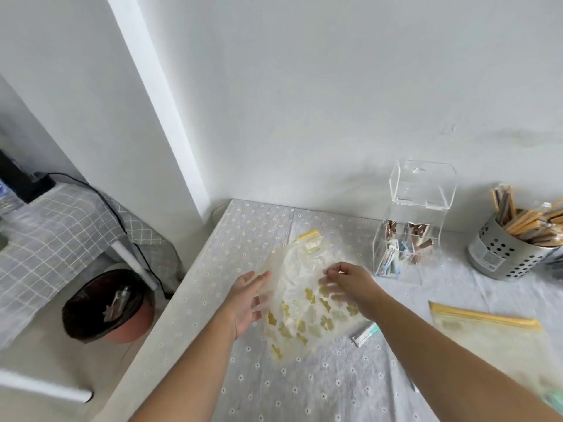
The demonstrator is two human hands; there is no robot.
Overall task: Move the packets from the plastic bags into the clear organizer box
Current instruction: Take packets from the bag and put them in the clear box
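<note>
A crumpled clear zip bag point(300, 287) with gold flower prints and a yellow seal lies on the table's near-left part. My left hand point(248, 300) touches its left edge with fingers fairly straight. My right hand point(347, 283) pinches the bag's right side with curled fingers. A small teal-and-white packet point(364, 333) lies on the cloth just under my right forearm. The clear organizer box point(409, 236), lid raised, stands to the right near the wall with several packets inside. A second zip bag point(484, 327) with a yellow seal lies flat at the right.
A perforated metal cup point(502, 254) full of stick packets stands at the far right. The table point(274, 385) has a floral cloth. Its left edge drops to the floor, where a lined bin point(106, 306) sits beside a checked-cloth table point(51, 239).
</note>
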